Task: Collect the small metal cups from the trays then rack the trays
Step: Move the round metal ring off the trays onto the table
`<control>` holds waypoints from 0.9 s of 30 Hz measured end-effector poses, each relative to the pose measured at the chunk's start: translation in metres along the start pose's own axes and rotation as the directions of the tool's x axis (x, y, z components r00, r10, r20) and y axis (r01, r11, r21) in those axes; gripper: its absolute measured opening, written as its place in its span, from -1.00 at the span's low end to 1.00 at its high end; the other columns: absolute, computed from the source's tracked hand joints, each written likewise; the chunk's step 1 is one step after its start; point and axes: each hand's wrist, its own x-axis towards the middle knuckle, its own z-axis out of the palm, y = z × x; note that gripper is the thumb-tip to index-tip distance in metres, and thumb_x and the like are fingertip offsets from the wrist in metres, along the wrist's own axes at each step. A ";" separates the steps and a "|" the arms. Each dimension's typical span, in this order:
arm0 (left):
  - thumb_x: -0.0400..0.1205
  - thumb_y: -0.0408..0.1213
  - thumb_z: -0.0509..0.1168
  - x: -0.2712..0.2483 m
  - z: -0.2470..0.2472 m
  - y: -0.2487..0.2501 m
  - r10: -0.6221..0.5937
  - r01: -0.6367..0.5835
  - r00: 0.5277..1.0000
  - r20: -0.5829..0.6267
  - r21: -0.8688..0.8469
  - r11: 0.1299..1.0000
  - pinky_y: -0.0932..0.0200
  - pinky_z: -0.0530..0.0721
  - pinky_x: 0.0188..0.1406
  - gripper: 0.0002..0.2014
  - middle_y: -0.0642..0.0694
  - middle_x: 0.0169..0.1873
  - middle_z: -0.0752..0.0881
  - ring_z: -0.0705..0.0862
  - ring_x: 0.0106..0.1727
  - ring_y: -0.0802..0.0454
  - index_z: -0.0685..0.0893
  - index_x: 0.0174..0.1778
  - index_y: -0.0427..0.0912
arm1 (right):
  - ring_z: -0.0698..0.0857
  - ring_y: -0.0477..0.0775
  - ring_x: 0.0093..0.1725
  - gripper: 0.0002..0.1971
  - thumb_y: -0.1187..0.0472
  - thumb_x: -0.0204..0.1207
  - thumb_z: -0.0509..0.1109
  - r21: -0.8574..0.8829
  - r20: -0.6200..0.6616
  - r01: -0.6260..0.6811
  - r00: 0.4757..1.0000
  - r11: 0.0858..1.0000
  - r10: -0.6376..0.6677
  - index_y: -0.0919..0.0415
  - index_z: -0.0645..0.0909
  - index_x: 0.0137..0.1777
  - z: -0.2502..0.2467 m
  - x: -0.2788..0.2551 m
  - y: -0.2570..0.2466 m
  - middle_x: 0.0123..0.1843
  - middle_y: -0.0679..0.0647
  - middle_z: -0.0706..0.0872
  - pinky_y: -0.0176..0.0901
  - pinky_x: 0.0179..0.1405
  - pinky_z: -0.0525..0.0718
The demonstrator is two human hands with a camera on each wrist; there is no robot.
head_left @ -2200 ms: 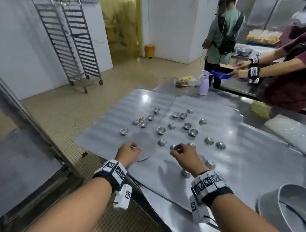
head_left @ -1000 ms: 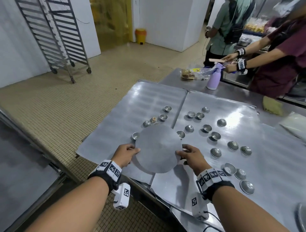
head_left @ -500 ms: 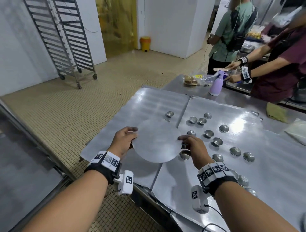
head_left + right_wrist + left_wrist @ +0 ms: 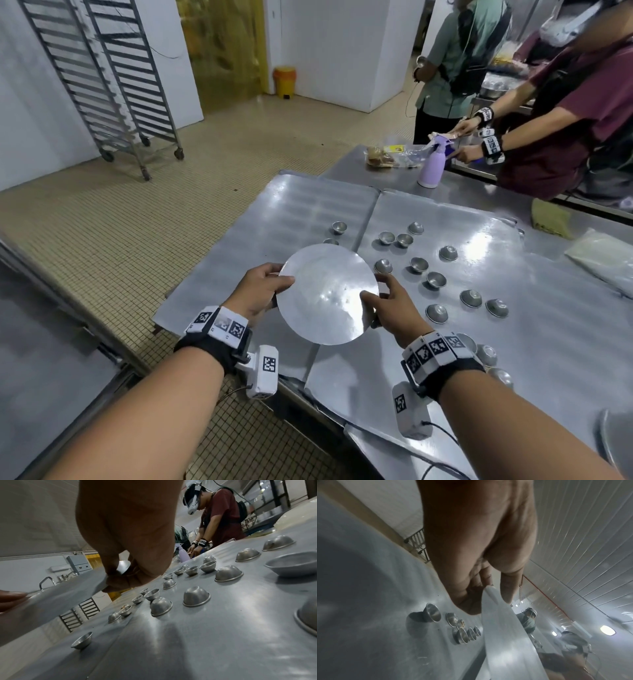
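Both hands, left hand [image 4: 257, 291] and right hand [image 4: 388, 306], pinch a flat round silver metal disc [image 4: 327, 293] above the trays; collecting the small silver metal cups [image 4: 435, 279] seems barely begun, so next set it aside

Pretty standard commercial kitchen: small beige floor tiles [image 4: 144, 219], plain white walls [image 4: 339, 51], yellowish strip curtain [image 4: 222, 44] over a doorway with an orange bin [image 4: 285, 81] next to it. Two wheeled metal racks [image 4: 102, 78] stand against the left wall. Steel tabletop [image 4: 582, 260], lilac spray bottle [image 4: 432, 168] near its far edge. Paneled ceiling [image 4: 590, 527] with lit lamps [image 4: 607, 630]. Two people work beyond the far edge.
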 end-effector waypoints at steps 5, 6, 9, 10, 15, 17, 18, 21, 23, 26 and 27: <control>0.61 -0.47 0.42 -0.002 0.016 -0.006 0.011 -0.030 0.991 0.130 0.141 0.990 -0.11 0.83 -0.16 -0.51 -0.15 0.15 0.78 0.83 0.06 -0.17 0.54 0.40 0.03 | 0.65 0.12 -0.37 -0.68 0.22 0.60 0.42 -0.021 -0.048 -0.045 0.998 0.999 0.044 0.07 0.46 0.30 -0.013 -0.007 0.007 -0.10 0.29 0.74 -0.06 -0.41 0.66; 0.61 -0.48 0.42 -0.001 0.020 -0.007 0.022 -0.043 0.990 0.140 0.146 0.988 -0.14 0.83 -0.13 -0.49 -0.17 0.10 0.82 0.85 0.03 -0.18 0.54 0.42 0.06 | 0.65 0.11 -0.36 -0.71 0.21 0.59 0.42 -0.025 -0.061 -0.050 0.997 0.998 0.049 0.10 0.48 0.26 -0.018 -0.009 0.008 -0.07 0.28 0.74 -0.05 -0.38 0.67; 0.62 -0.49 0.41 0.002 0.037 -0.003 0.051 -0.085 0.981 0.189 0.177 0.980 -0.23 0.82 0.01 -0.46 -0.18 0.02 0.86 0.85 0.03 -0.22 0.55 0.42 0.13 | 0.64 0.09 -0.36 -0.76 0.16 0.56 0.47 0.002 -0.133 -0.052 0.990 0.999 0.052 0.18 0.54 0.16 -0.038 -0.014 0.011 -0.05 0.24 0.71 -0.05 -0.35 0.69; 0.62 -0.50 0.41 0.002 0.045 0.000 0.061 -0.102 0.976 0.211 0.190 0.976 -0.24 0.82 0.04 -0.47 -0.19 0.04 0.84 0.84 0.06 -0.23 0.56 0.41 0.14 | 0.65 0.10 -0.35 -0.74 0.16 0.56 0.47 -0.001 -0.158 -0.039 0.987 0.999 0.039 0.16 0.55 0.18 -0.047 -0.016 0.012 -0.06 0.24 0.71 -0.05 -0.35 0.71; 0.62 -0.54 0.39 0.004 0.103 0.016 0.098 -0.178 0.943 0.318 0.233 0.956 -0.16 0.82 0.07 -0.49 -0.07 -0.07 0.88 0.85 0.02 -0.11 0.56 0.40 0.07 | 0.79 0.24 -0.08 -0.65 0.11 0.53 0.50 -0.016 -0.256 0.017 0.966 1.000 -0.021 -0.05 0.54 0.28 -0.099 -0.034 0.017 -0.02 0.27 0.75 0.07 -0.23 0.83; 0.62 -0.52 0.40 0.003 0.133 0.020 0.094 -0.192 0.932 0.351 0.257 0.947 -0.18 0.82 0.08 -0.53 -0.19 -0.06 0.87 0.86 0.00 -0.18 0.55 0.39 -0.01 | 0.80 0.22 -0.05 -0.64 0.04 0.46 0.53 -0.009 -0.321 0.014 0.947 1.000 -0.016 -0.01 0.58 0.24 -0.126 -0.042 0.021 0.01 0.25 0.75 0.18 -0.14 0.85; 0.61 -0.51 0.42 0.003 0.147 0.021 0.099 -0.205 0.928 0.360 0.269 0.941 -0.21 0.82 0.08 -0.57 -0.24 -0.04 0.86 0.86 0.00 -0.22 0.57 0.35 -0.05 | 0.81 0.20 -0.06 -0.62 0.00 0.41 0.53 -0.021 -0.347 0.012 0.938 1.000 -0.018 0.00 0.59 0.21 -0.139 -0.046 0.024 0.02 0.23 0.75 0.20 -0.13 0.85; 0.58 -0.45 0.47 -0.004 0.197 0.017 0.131 -0.243 0.921 0.368 0.278 0.929 -0.20 0.81 0.10 -0.66 -0.26 0.00 0.85 0.86 0.01 -0.20 0.66 0.21 -0.06 | 0.80 0.20 -0.12 -0.61 0.04 0.38 0.51 -0.052 -0.397 0.022 0.917 0.998 -0.041 -0.04 0.60 0.21 -0.184 -0.069 0.035 -0.09 0.20 0.75 0.22 -0.18 0.84; 0.58 -0.43 0.48 -0.013 0.233 0.010 0.148 -0.266 0.912 0.382 0.276 0.924 -0.08 0.83 0.01 -0.67 -0.22 -0.01 0.86 0.86 -0.02 -0.10 0.66 0.25 -0.12 | 0.74 0.17 -0.19 -0.57 0.15 0.43 0.48 -0.053 -0.397 0.019 0.917 0.998 -0.038 -0.09 0.58 0.31 -0.215 -0.088 0.043 -0.23 0.19 0.67 0.18 -0.23 0.84; 0.61 -0.44 0.45 -0.034 0.284 -0.001 0.151 -0.285 0.894 0.423 0.276 0.918 0.15 0.81 -0.17 -0.67 -0.12 -0.08 0.86 0.86 -0.11 0.06 0.65 0.27 -0.15 | 0.71 0.12 -0.23 -0.55 0.25 0.47 0.45 -0.039 -0.430 -0.004 0.903 0.999 -0.013 -0.08 0.58 0.36 -0.258 -0.116 0.055 -0.29 0.16 0.63 -0.01 -0.36 0.79; 0.61 -0.43 0.46 -0.043 0.306 -0.007 0.147 -0.289 0.887 0.438 0.277 0.916 0.12 0.82 -0.14 -0.66 -0.13 -0.06 0.86 0.86 -0.09 0.04 0.64 0.29 -0.17 | 0.72 0.12 -0.23 -0.56 0.26 0.48 0.45 -0.040 -0.450 -0.012 0.893 0.999 -0.007 -0.08 0.59 0.34 -0.277 -0.129 0.061 -0.30 0.15 0.65 0.00 -0.36 0.79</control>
